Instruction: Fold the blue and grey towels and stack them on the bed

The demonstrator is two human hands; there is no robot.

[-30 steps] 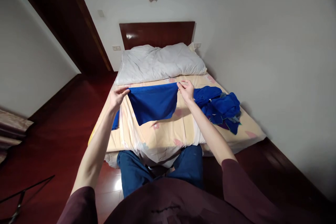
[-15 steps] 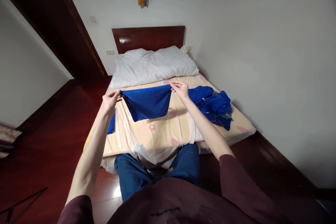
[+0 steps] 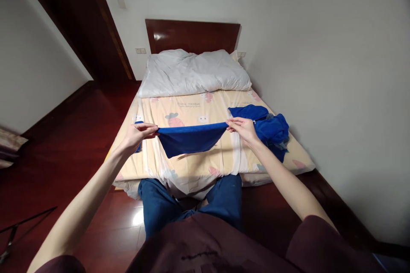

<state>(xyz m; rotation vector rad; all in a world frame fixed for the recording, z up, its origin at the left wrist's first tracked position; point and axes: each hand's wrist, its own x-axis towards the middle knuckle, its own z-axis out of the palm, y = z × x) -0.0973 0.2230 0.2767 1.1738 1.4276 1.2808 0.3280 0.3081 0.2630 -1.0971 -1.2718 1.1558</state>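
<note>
A blue cloth [image 3: 190, 140] is stretched between my two hands above the bed, its top edge taut and its lower part hanging loose. My left hand [image 3: 139, 134] pinches the upper left corner between thumb and fingers. The upper right corner is pinched by my right hand [image 3: 241, 129]. Beyond my right hand lies a crumpled pile of blue cloths [image 3: 272, 127] on the bed. Partly hidden behind my left hand is another piece of blue cloth [image 3: 139, 147] near the bed's left edge.
The bed [image 3: 192, 170] has a yellow sheet with carrot and rabbit prints. A bunched white quilt [image 3: 195, 72] lies below the dark wooden headboard [image 3: 192, 34]. A white wall [image 3: 336, 72] runs along the right. A thin black bar [image 3: 28, 219] stands at lower left.
Both hands have come lower and nearer to me with the blue cloth, which now hangs flatter. The hands are slightly farther apart. My view has shifted, too.
</note>
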